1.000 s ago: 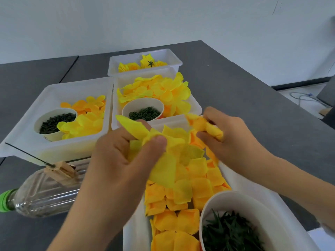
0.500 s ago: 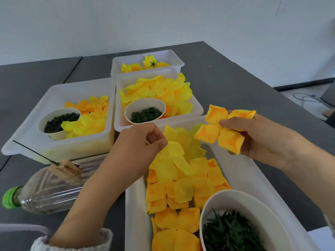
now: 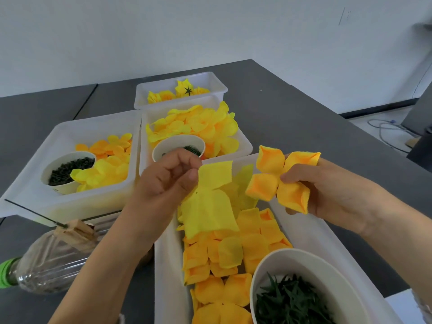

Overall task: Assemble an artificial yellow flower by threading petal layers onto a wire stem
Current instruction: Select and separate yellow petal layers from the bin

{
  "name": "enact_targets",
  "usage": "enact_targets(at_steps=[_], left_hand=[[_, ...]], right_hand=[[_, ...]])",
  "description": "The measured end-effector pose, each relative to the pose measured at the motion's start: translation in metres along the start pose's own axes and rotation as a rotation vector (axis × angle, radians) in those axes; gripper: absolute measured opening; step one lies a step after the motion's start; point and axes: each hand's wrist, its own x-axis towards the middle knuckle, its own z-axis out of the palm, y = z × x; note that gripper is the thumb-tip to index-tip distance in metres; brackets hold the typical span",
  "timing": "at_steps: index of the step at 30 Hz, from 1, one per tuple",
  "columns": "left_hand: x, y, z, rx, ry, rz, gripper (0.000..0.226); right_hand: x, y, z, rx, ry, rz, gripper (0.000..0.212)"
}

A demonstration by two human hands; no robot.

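My left hand (image 3: 167, 181) pinches a pale yellow petal layer (image 3: 208, 199) by its upper edge, lifted just above the near white tray (image 3: 311, 232). My right hand (image 3: 327, 190) pinches an orange-yellow four-petal layer (image 3: 278, 181) at its centre, held above the tray's far end. More yellow and orange petal layers (image 3: 233, 253) lie loose in that tray. A thin dark wire stem (image 3: 32, 212) sticks out of a wooden clip (image 3: 74, 230) on a clear plastic bottle (image 3: 46, 265) at the left.
A white bowl of dark green leaf pieces (image 3: 294, 298) sits in the near tray. Behind are three more white trays: left (image 3: 35, 174) and middle (image 3: 243, 141) with petals and small bowls of green parts, far one (image 3: 215, 80) with finished flowers. Grey table (image 3: 292, 108).
My left hand has lifted a pale yellow petal layer out of the pile. My right hand, holding the orange layer, stays raised at the tray's far end, shifted slightly.
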Motion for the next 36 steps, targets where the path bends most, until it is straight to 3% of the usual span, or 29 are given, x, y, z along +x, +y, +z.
enact_targets(at_steps=[8,11,18,21,25,30,36], left_hand=[[-0.003,0.017,0.003,-0.008,0.061,0.113,0.009],[-0.003,0.015,0.003,0.115,0.045,0.168,0.007],[-0.003,0.021,0.011,0.332,0.108,0.127,0.009],[-0.004,0.024,0.016,0.415,0.117,0.121,0.011],[-0.008,0.029,0.022,0.484,0.112,0.126,0.020],[-0.015,0.035,0.021,0.558,0.132,0.115,0.018],[-0.023,0.042,0.024,0.546,0.188,0.094,0.015]], right_hand=[[-0.011,0.005,-0.003,-0.044,-0.149,0.007,0.014],[-0.018,0.003,-0.007,-0.016,-0.303,-0.047,0.014],[-0.027,0.005,-0.012,0.131,-0.601,0.007,0.044],[-0.025,0.005,0.000,0.206,-0.695,0.083,0.040],[-0.021,0.007,0.017,0.071,-0.642,0.110,0.033],[-0.022,0.011,0.021,-0.141,-0.483,0.013,0.032],[-0.031,0.014,0.021,-0.209,-0.352,-0.082,0.032]])
